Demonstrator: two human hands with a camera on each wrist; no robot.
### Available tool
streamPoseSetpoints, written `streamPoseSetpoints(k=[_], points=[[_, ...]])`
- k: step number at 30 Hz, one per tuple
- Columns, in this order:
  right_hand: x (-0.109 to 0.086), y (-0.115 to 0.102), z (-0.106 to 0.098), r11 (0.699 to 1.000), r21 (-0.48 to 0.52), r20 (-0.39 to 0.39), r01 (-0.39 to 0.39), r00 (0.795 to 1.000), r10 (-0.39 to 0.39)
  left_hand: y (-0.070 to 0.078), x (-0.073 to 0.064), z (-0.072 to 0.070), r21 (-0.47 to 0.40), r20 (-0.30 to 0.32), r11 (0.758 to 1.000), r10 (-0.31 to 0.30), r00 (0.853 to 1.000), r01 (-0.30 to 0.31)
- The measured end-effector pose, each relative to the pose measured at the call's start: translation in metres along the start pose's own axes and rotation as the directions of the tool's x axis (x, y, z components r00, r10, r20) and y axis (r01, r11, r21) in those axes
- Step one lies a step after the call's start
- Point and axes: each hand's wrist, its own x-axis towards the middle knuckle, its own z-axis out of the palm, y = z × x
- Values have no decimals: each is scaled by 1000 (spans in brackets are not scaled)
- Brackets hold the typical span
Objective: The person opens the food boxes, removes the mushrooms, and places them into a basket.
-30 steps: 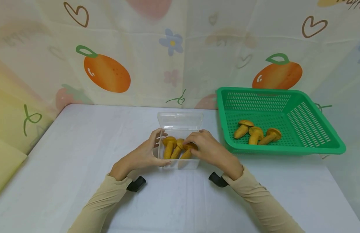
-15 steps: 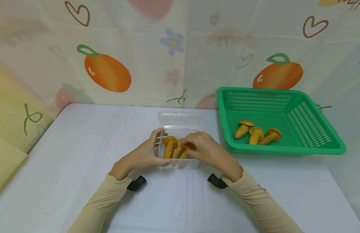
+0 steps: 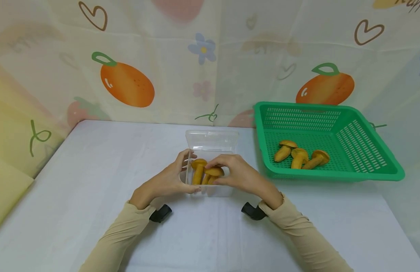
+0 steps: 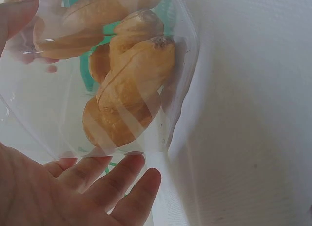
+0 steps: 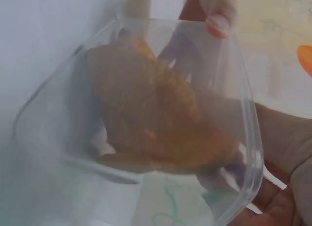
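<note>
A clear plastic box [image 3: 221,191] with its lid [image 3: 212,140] raised stands on the table in the head view. My left hand [image 3: 164,183] grips its left side, thumb at the front and fingers around the side. Inside lie yellow-brown mushrooms, one upright-looking mushroom [image 3: 198,170] at the left. My right hand [image 3: 242,174] reaches in from the right and pinches the cap of another mushroom [image 3: 214,172], which partly covers a third. Through the wall in the left wrist view, mushrooms [image 4: 136,74] overlap. The right wrist view shows blurred mushrooms [image 5: 146,104] behind the box wall.
A green plastic basket [image 3: 332,174] stands at the back right, with three more mushrooms [image 3: 299,156] in it. White cloth [image 3: 128,147] covers the table. A printed curtain [image 3: 169,75] hangs along its back edge.
My right hand has shifted the pinched mushroom leftward inside the box, so its cap now lies over the middle mushroom. My left hand stays on the box.
</note>
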Motion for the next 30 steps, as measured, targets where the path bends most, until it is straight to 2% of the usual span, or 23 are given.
streamPoseSetpoints(k=[8, 19, 24, 30], points=[[3, 4, -1, 998, -53, 55, 34, 998, -31, 1, 1, 0, -9, 1, 1000, 2, 1000, -2], [3, 9, 1, 992, -101, 75, 73, 995, -65, 1, 0, 1, -8, 2, 1000, -9, 1000, 9], [0, 8, -1, 991, -103, 48, 81, 996, -77, 3, 0, 1, -4, 3, 1000, -16, 1000, 16], [-6, 8, -11, 993, -85, -35, 79, 996, -82, 3, 0, 1, -7, 2, 1000, -20, 1000, 20]])
